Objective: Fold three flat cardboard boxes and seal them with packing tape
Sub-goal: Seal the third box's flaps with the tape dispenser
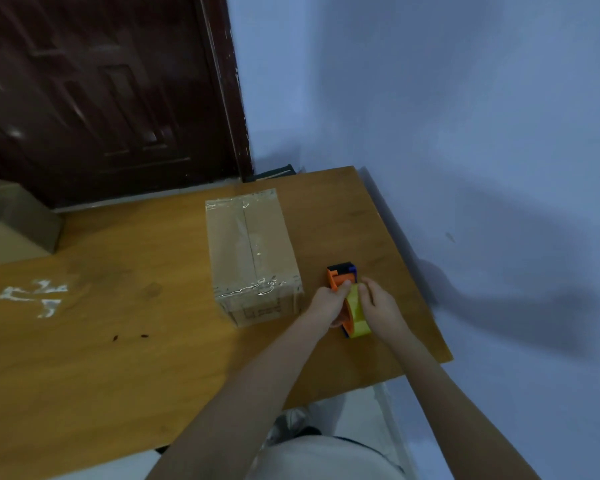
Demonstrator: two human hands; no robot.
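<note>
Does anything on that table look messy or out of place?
Yes. White scraps, maybe tape bits, lie on the table at left, with two small dark specks nearer. The tape on the sealed box is wrinkled at both ends.

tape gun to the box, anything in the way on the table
Nothing visible. The tape gun is gripped by both the left hand and right hand, just right of the box, with only bare table between them. The box top already shows clear tape.
</note>
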